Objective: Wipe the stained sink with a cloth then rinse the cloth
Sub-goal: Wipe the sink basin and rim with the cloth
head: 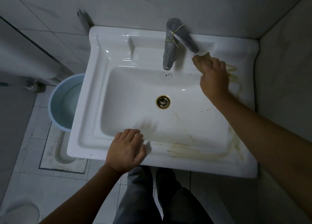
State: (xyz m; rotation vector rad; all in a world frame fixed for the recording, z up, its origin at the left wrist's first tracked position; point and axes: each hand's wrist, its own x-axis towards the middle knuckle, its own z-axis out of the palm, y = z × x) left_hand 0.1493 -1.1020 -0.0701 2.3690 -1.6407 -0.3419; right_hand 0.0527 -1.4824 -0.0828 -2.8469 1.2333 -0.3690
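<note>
Cloth [200, 56]: small, soft, yellow-brown stained fabric, bunched under the right hand [215, 77] on the back-right ledge of the white ceramic sink [91, 109], just beside the grey metal tap [169, 53]. Fingers curl over it, though blurred. Left hand [125, 149] rests on the front rim, fingers relaxed, holding nothing. I judge the cloth light, limp and likely damp, and best gripped wadded in the palm.

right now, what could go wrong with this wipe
1. The cloth under the right hand already looks brown, so it may smear the streaks on the right rim rather than lift them.
2. The cloth is close to the faucet handle; a bump might turn the water on.
3. The stains on the front rim lie beside the left hand, which could slide into them.
</note>
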